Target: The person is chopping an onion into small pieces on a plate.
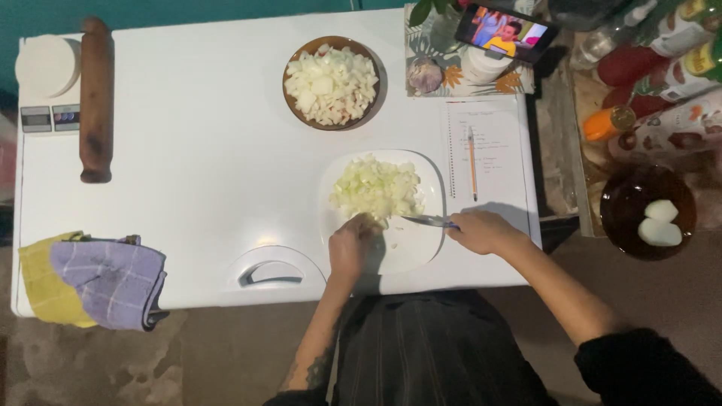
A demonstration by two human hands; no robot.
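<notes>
From the head camera, looking straight down, the left hand (353,244) rested on the near edge of a white plate (414,252), its fingers curled down onto the front of a pile of chopped onion (376,188); whether that grip held a piece or only pressed on the heap could not be told. The right hand (481,231) was closed around the handle of a knife (429,220), whose blade pointed toward nine o'clock and lay low over the plate, its tip close beside the left hand's fingers. The chopped onion sat on the far half of the plate, at twelve o'clock from the two hands.

The plate stood on a white surface (195,165). At twelve o'clock from the plate, well apart, stood a brown bowl (331,81) heaped with coarser white chunks. At three o'clock from the plate lay a spiral notebook (489,146) with a pencil (472,162) on it. Beyond the notebook, a garlic bulb (426,74) lay on a patterned mat, next to a propped phone (505,31) with a lit screen. Toward ten o'clock lay a wooden rolling pin (96,101), with a small scale (49,118) just beside it. At the near left corner sat folded cloths (98,278), yellow and lilac. Off the surface, at three o'clock, a dark bowl (647,214) held two peeled white halves.
</notes>
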